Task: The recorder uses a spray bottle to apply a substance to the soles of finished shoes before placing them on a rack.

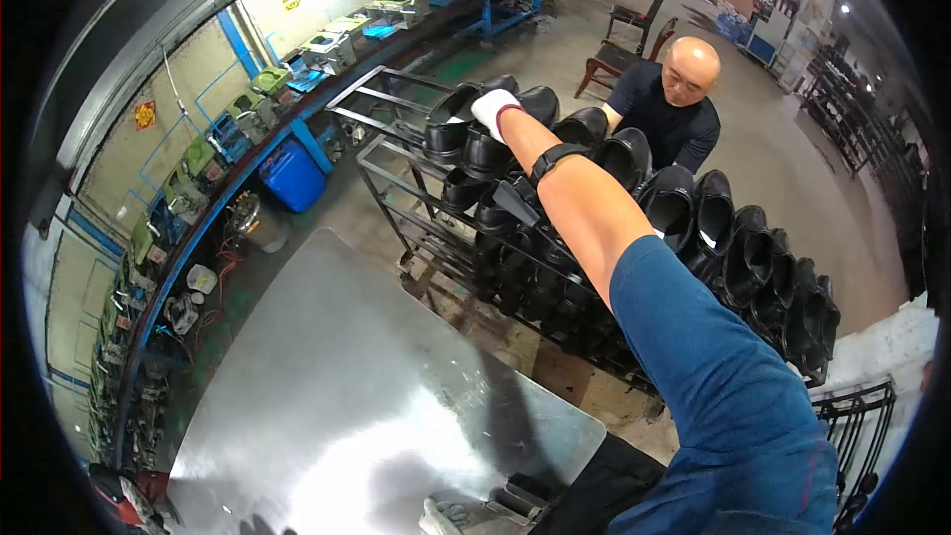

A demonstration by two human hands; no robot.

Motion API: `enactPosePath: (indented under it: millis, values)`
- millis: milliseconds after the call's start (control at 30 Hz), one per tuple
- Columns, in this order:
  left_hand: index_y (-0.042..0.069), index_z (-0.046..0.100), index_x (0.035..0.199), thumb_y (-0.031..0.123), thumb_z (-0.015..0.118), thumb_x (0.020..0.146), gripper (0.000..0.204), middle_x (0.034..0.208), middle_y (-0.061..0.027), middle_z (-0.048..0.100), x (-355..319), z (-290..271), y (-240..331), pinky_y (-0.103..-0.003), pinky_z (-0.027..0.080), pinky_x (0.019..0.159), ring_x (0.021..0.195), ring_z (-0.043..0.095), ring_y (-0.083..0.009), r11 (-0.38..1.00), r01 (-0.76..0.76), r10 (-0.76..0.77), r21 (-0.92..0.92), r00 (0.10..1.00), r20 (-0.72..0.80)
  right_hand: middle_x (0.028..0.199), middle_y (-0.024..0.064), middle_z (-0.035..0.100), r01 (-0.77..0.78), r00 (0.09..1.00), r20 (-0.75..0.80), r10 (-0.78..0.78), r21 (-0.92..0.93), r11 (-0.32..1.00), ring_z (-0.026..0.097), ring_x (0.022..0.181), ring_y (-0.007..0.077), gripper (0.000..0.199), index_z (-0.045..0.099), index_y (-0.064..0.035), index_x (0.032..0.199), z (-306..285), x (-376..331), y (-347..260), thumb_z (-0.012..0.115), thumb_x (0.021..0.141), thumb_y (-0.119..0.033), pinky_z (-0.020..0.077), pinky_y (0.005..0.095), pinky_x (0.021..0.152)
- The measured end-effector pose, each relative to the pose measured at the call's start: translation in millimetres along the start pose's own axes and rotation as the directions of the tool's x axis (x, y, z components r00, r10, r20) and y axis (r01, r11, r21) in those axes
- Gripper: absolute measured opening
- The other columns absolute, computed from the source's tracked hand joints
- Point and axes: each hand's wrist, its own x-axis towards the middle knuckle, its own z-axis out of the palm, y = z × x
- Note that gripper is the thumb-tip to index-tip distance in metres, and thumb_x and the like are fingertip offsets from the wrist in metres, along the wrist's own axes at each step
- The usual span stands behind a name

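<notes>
My right arm, in a blue sleeve with a black band at the wrist, stretches across to a rack of black shoes. My right hand (492, 113), in a white glove with a red cuff, is closed at the top of a black shoe (484, 155) near the rack's left end; its fingertips are hidden. Beside it stands another black shoe (448, 129) with something white inside. At the lower edge, a greyish glove (442, 516) lies close to dark metal pieces (518, 501) on the metal table. Whether my left hand is inside that glove is unclear.
A bare metal tabletop (327, 367) spans the near left. The metal rack (381, 200) carries several rows of shoes. Behind it a person (662, 109) in a dark shirt leans toward them. Along the left runs a machine line (267, 129), with a blue drum (292, 176) below.
</notes>
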Motion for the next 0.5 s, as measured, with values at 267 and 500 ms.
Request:
enactPosePath:
  millis: [267,500]
  values:
    - [-0.005,0.064,0.133,0.058,0.048,0.107,0.070,0.113,-0.0209,0.073,-30.0,-7.2,14.1,-0.040,0.062,0.083,0.098,0.072,-0.0352,0.976,0.027,-0.030,0.216,0.999,0.015,0.107,0.0268,0.074,0.139,0.923,-0.380,0.052,0.458,0.878,0.072,0.105,0.0415,0.044,0.073,-0.0006,0.108,-70.3,-159.7,-48.7,0.056,0.096,-0.039,0.0566,0.0512,0.095]
    - [-0.002,0.039,0.161,0.073,0.047,0.102,0.096,0.162,-0.0218,0.047,-17.9,-29.1,2.3,-0.028,0.032,0.126,0.153,0.041,-0.0240,0.971,0.186,-0.214,0.151,0.956,0.202,0.117,0.0163,0.070,0.035,0.955,-0.297,-0.012,0.071,0.997,0.065,0.114,0.0361,0.061,0.067,-0.0051,0.124,-104.4,-364.8,8.4,0.074,0.088,-0.054,0.0490,0.0565,0.095]
